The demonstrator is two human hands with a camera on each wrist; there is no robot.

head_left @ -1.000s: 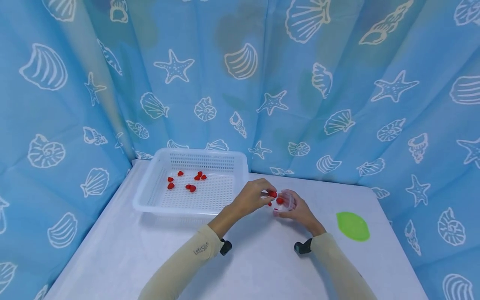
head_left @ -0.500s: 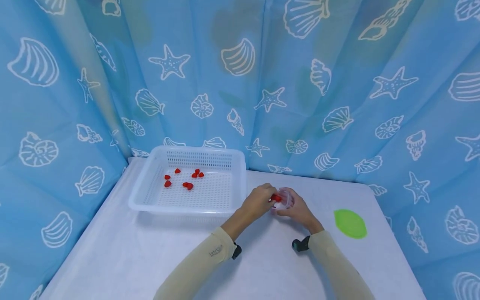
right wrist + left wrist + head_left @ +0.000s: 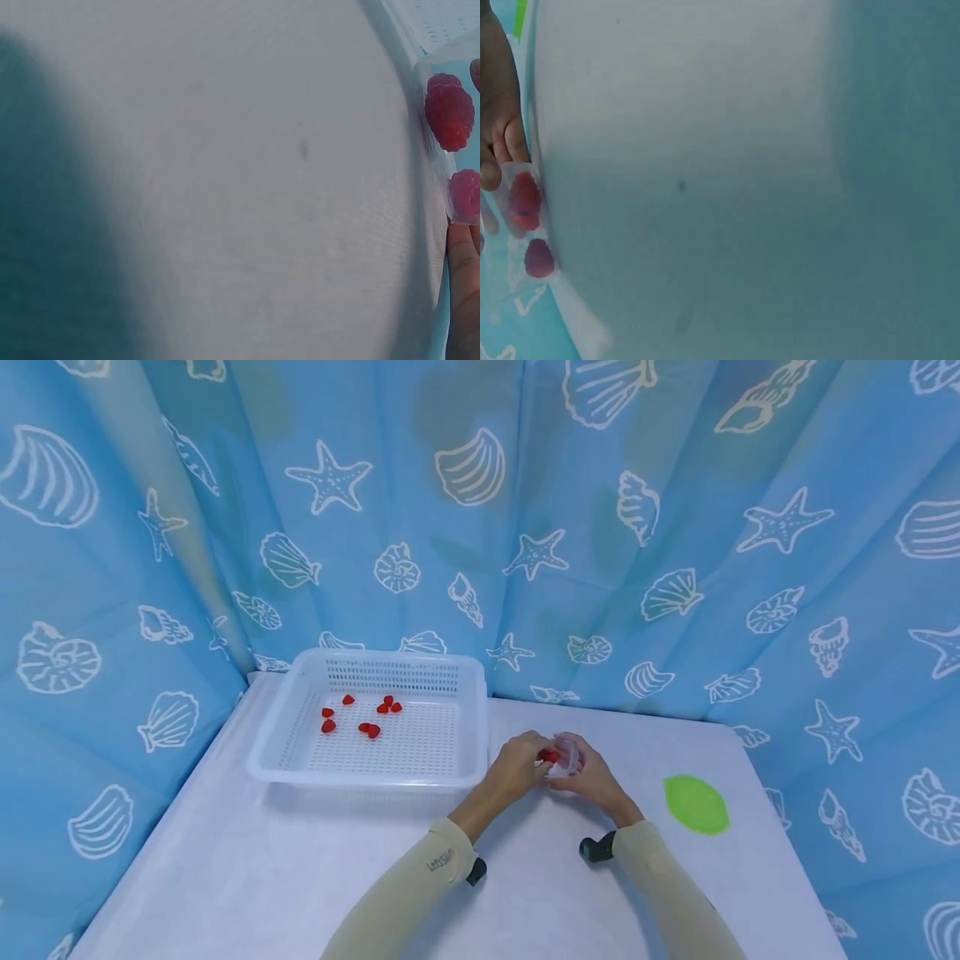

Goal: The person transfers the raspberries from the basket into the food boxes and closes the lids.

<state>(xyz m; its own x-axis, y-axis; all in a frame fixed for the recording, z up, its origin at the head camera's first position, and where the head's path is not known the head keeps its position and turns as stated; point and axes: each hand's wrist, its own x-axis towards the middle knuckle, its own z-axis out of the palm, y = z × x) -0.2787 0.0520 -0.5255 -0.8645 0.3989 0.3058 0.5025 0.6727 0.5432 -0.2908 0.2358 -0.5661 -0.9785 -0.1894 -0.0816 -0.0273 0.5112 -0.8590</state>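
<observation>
"letsslim" lettering [image 3: 440, 860] on the left sleeve [image 3: 401, 897]

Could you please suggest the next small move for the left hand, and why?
I would probably have the left hand release its red berry inside the clear container: it seems to pinch the berry at the container's opening, the right hand holds the container, and other berries already show through its wall.

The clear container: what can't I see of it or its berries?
Head view: the left hand hides part of the clear container; its raspberries are too small to count.
Left wrist view: the left edge crops the container.
Right wrist view: the right edge crops the container.
</observation>
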